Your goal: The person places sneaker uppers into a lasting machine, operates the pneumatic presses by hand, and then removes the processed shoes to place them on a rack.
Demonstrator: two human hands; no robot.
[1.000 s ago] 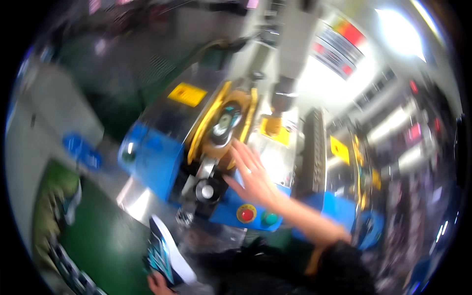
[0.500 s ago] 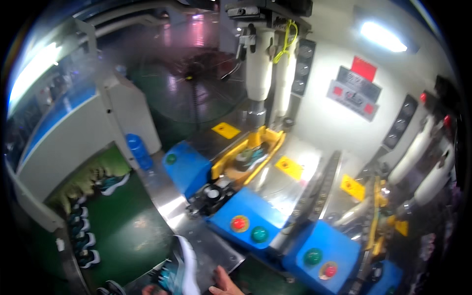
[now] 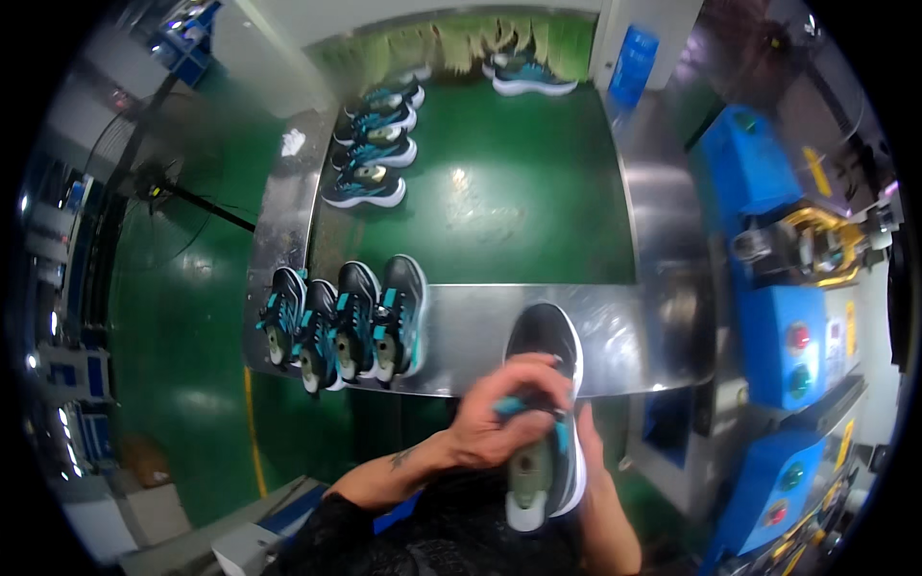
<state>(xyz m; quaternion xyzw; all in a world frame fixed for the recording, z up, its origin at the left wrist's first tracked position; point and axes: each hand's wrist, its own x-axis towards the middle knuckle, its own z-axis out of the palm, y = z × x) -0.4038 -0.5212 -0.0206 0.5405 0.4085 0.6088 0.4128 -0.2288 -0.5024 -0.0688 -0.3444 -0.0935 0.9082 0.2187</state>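
A black sneaker with teal laces and a white sole is held upright, toe pointing away, just over the table's near edge. A pale green last sits in its opening. From the left, my left hand curls its fingers over the laces, gripping the shoe at its middle. My right hand supports the shoe's right side along the sole, its fingers partly hidden behind the shoe. To the left, several similar sneakers stand side by side on the metal ledge, toes away.
Beyond the ledge lies a green conveyor belt, with sneakers along its left edge and one sneaker by the fringed tunnel opening. A blue bottle stands at the far right. Blue machine housings with buttons line the right side.
My view has swung left from the press machines to the belt and ledge. The sneaker, blurred low in the earlier picture, is now in front of me, with both hands on it.
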